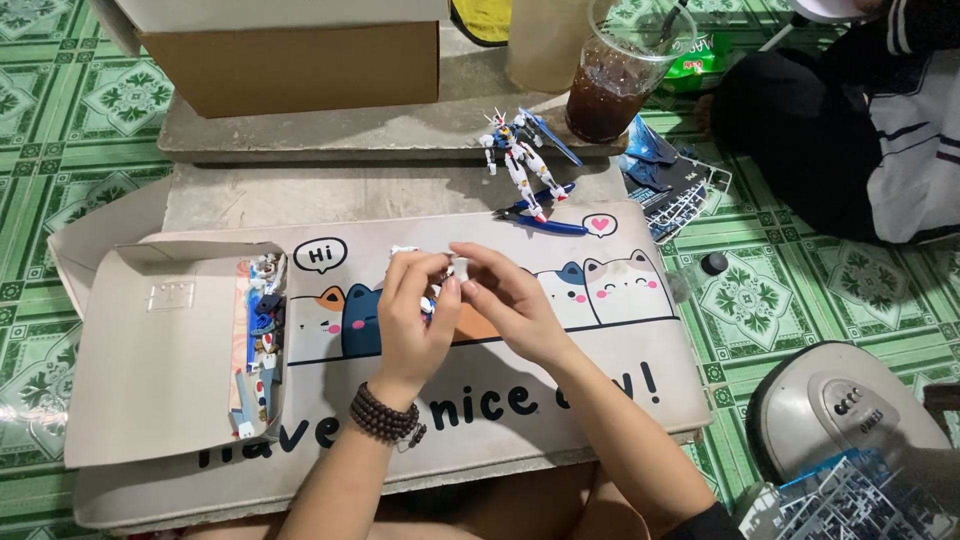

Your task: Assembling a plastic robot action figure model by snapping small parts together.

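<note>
My left hand [412, 315], with a dark bead bracelet on its wrist, and my right hand [508, 298] meet over a beige desk mat [610, 370] printed with cartoon cats. Both pinch a small white plastic part [459, 268] between the fingertips; a bit of blue shows under my left fingers. A finished white, blue and red robot model [520, 160] stands beyond the mat on a concrete slab, with blue-handled nippers [545, 222] lying at its feet.
An open cardboard box lid [160, 350] at the left holds several small model pieces. A cup of dark iced drink [612, 80] and a brown carton [290, 60] stand at the back. Plastic part frames [680, 190] lie right. Another person's dark sleeve [800, 130] is at the top right.
</note>
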